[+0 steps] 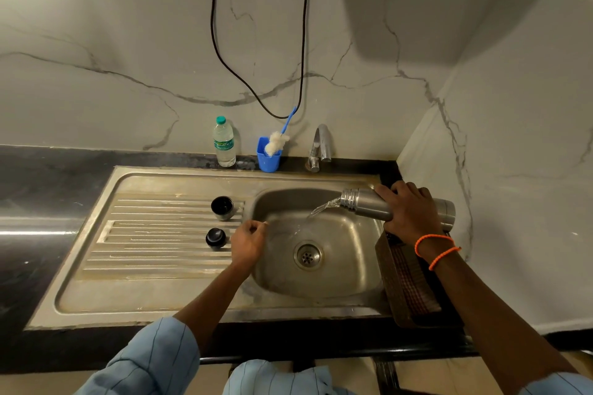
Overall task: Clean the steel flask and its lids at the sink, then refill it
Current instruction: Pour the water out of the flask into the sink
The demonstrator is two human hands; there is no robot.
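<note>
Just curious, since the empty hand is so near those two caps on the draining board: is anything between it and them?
Nothing visible. The left hand hovers at the draining board's edge, right beside the black stopper, with the steel cup lid a little further back. Only bare ribbed steel lies between. The right hand is busy tipping the steel flask over the basin.

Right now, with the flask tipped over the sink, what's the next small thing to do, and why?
Probably keep the right hand tipping the steel flask until it drains: water is pouring from its mouth into the sink basin. Both lids sit on the drainboard, and the left hand holds nothing, so it could fetch the bottle brush.
</note>
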